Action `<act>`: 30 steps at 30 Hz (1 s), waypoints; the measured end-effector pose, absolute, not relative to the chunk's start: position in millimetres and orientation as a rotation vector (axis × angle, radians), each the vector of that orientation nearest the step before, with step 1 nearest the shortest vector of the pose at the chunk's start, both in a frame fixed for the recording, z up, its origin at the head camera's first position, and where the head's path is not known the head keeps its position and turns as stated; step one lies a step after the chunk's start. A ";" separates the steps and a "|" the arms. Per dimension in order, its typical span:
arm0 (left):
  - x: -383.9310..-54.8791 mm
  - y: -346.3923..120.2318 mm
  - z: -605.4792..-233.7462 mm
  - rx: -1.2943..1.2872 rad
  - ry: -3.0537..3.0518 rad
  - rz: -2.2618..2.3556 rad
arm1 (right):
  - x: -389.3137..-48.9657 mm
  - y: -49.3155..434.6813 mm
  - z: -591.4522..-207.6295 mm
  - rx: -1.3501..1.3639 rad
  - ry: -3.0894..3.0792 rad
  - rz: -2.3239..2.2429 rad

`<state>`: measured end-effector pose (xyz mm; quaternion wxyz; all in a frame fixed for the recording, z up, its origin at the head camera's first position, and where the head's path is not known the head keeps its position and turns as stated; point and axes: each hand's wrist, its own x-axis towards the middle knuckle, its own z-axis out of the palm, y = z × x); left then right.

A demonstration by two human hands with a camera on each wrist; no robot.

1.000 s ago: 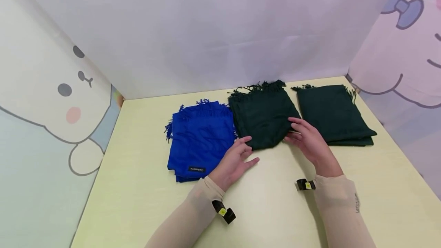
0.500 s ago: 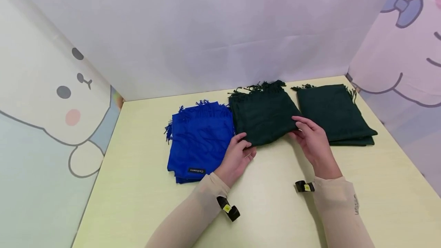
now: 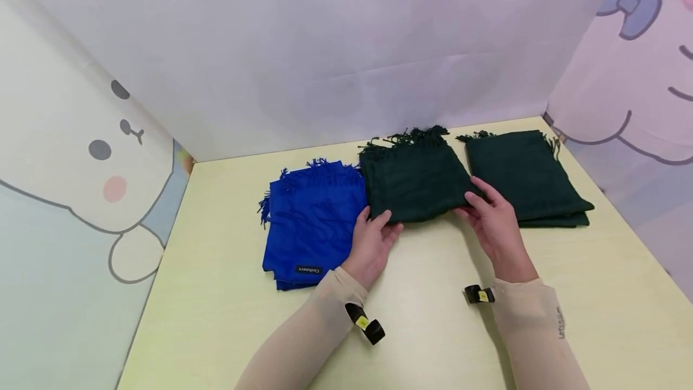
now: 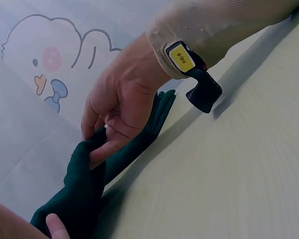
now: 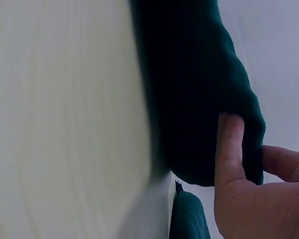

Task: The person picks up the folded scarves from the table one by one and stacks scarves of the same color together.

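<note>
The middle dark green fringed scarf (image 3: pixel 417 182) lies folded, its near edge raised off the table. At that edge's left corner my left hand (image 3: pixel 372 248) pinches the cloth, thumb above and other fingers below. My right hand (image 3: pixel 497 227) pinches the right corner; in the right wrist view the scarf (image 5: pixel 199 89) passes between the fingers of my right hand (image 5: pixel 269 204). The left wrist view has the right hand (image 4: pixel 122 104) gripping the cloth (image 4: pixel 79 184), with part of my left hand (image 4: pixel 57 228) low at the edge.
Left of it lies a folded blue fringed scarf (image 3: pixel 316 215) with a black label (image 3: pixel 309 269), partly behind my left hand. Another folded dark green scarf (image 3: pixel 522 173) lies to the right. All rest on a pale table (image 3: pixel 216 318) with a white backdrop (image 3: pixel 325 59) behind.
My left hand has moved slightly up and taken hold of the scarf's near left corner. The near edge has risen and straightened. My right hand has shifted slightly right with its corner.
</note>
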<state>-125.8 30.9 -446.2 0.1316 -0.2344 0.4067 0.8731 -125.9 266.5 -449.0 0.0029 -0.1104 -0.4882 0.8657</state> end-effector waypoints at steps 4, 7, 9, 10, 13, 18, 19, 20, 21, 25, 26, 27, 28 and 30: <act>-127.3 30.3 -441.9 -0.681 1.135 2.561 | -125.4 267.3 -447.1 -0.431 -1.472 2.768; -127.7 29.4 -441.3 -0.694 1.071 2.553 | -124.7 268.2 -446.5 -0.474 -1.396 2.825; -128.2 28.8 -442.1 -0.727 1.036 2.544 | -124.4 268.7 -446.7 -0.498 -1.337 2.865; -128.5 28.5 -442.5 -0.741 1.029 2.539 | -124.2 268.8 -446.7 -0.512 -1.315 2.881; -131.1 27.3 -444.0 -0.774 1.011 2.520 | -124.7 268.9 -447.2 -0.577 -1.254 2.917; -133.9 26.2 -443.3 -0.764 1.041 2.443 | -126.4 269.8 -447.5 -0.680 -1.279 2.932; -134.1 26.4 -443.6 -0.751 1.069 2.423 | -126.7 270.1 -447.7 -0.690 -1.292 2.932; -134.2 26.7 -443.7 -0.735 1.100 2.405 | -126.9 270.2 -447.8 -0.699 -1.305 2.930; -134.4 27.1 -443.9 -0.720 1.129 2.389 | -127.1 270.1 -448.0 -0.705 -1.319 2.926; -135.7 27.0 -446.6 -0.664 1.153 2.385 | -126.9 269.8 -449.3 -0.696 -1.369 2.900; -135.8 26.4 -447.0 -0.657 1.134 2.391 | -126.6 269.8 -449.6 -0.686 -1.379 2.894; -136.0 25.8 -447.6 -0.651 1.112 2.397 | -126.2 270.0 -449.8 -0.673 -1.394 2.886; -136.2 25.1 -448.3 -0.649 1.092 2.403 | -125.7 270.5 -450.1 -0.659 -1.405 2.880; -136.4 23.5 -449.2 -0.630 1.064 2.413 | -124.4 271.7 -450.5 -0.637 -1.424 2.871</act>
